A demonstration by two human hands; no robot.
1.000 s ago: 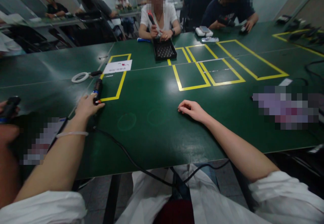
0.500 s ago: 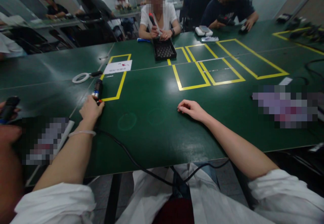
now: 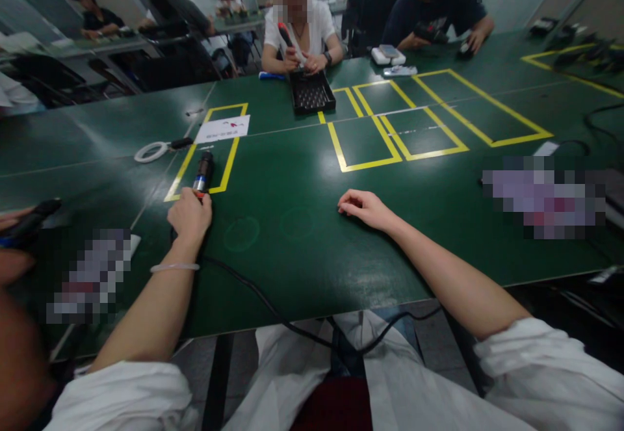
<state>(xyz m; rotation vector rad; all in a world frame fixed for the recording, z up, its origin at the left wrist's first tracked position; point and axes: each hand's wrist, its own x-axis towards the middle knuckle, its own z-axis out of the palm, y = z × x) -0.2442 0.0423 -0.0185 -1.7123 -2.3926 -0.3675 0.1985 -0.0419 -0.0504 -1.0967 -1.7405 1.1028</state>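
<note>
My left hand (image 3: 191, 214) is closed round the near end of a black electric screwdriver (image 3: 203, 172) with a blue and red band. The tool lies on the green table (image 3: 292, 177), pointing away from me across a yellow taped rectangle (image 3: 207, 148). Its black cable (image 3: 253, 298) trails from my hand back over the table's front edge. My right hand (image 3: 366, 208) rests on the table near the middle, fingers loosely curled under and holding nothing.
A white ring (image 3: 150, 151) and a white paper (image 3: 223, 128) lie beyond the screwdriver. A black tray (image 3: 312, 92) sits before a person opposite. More yellow taped boxes (image 3: 394, 132) lie at the right. Another person's hand with a dark tool (image 3: 29, 223) is at the left.
My left hand has slid rightward and nearer with the screwdriver, which now points more straight away. My right hand has stayed put.
</note>
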